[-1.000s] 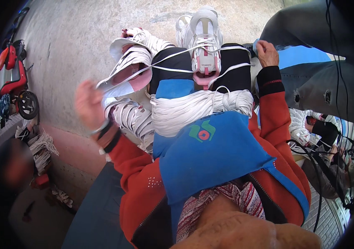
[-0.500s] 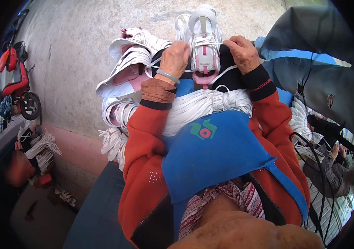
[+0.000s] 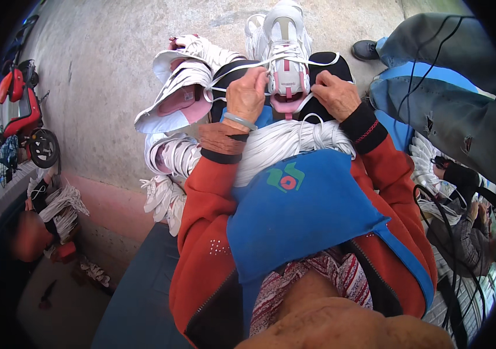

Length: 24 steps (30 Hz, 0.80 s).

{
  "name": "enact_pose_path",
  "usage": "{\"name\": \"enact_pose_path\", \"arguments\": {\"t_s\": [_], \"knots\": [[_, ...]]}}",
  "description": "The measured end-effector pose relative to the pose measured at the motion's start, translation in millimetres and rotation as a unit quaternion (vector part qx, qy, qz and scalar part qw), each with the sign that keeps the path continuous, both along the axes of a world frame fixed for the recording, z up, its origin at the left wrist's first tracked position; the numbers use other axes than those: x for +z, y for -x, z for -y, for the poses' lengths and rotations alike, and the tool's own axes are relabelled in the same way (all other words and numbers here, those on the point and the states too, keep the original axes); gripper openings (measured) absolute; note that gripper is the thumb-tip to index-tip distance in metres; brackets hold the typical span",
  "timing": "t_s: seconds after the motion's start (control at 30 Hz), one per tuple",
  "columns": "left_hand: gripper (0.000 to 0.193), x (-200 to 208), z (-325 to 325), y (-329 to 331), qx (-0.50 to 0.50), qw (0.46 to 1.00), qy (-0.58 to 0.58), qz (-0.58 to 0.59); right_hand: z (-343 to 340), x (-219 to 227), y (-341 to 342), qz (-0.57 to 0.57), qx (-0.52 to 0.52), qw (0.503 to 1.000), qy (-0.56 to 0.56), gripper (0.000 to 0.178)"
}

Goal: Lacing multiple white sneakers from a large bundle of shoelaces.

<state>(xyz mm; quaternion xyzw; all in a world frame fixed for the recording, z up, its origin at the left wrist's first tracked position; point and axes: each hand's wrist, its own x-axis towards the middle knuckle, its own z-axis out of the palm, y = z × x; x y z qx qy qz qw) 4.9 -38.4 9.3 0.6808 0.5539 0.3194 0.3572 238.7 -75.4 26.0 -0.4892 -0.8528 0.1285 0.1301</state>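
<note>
A white and pink sneaker [image 3: 286, 84] rests between my knees, toe pointing away from me, its tongue and pink-lined opening toward me. White shoelace [image 3: 306, 60] runs across its upper, with loose loops reaching out to both sides. My left hand [image 3: 246, 98] is closed at the left side of the tongue, pinching the shoelace. My right hand [image 3: 336, 96] is closed at the right side of the opening, with white shoelace at its fingertips. A thick bundle of white laces [image 3: 288, 141] lies across my lap.
Laced white and pink shoe uppers [image 3: 181, 99] are piled at the left. Another pale shoe [image 3: 255, 36] stands beside the sneaker's toe. A person's legs in grey-blue trousers [image 3: 451, 104] are close at the right, with dark cables hanging there. A red scooter [image 3: 24, 113] is far left.
Both hands have drawn slightly toward me, down beside the shoe's opening. The lace ends, pulled out sideways before, now lie looser across the upper. The person at the right has shifted their legs.
</note>
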Motion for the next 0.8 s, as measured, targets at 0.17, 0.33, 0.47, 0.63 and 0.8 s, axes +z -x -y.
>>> {"name": "enact_pose_path", "arguments": {"t_s": [0.17,0.33,0.47,0.63,0.8], "knots": [[0.016,1,-11,-1,0.024,0.984,-0.044,-0.168,-3,12,-16,-0.038,-0.119,0.992,-0.006,0.005],[0.022,4,-13,12,-0.03,0.993,-0.013,-0.116,14,31,-14,-0.005,-0.158,0.987,0.037,0.01],[0.022,22,-10,4,-0.043,0.983,0.063,-0.167,4,13,12,0.038,-0.114,0.992,0.026,0.008],[0.021,9,-7,7,-0.035,0.991,-0.039,-0.124,-2,5,-7,-0.023,-0.13,0.991,0.003,0.005],[0.018,5,-6,1,-0.002,0.992,-0.057,-0.112,10,20,-8,0.022,-0.128,0.991,0.025,0.013]]}}
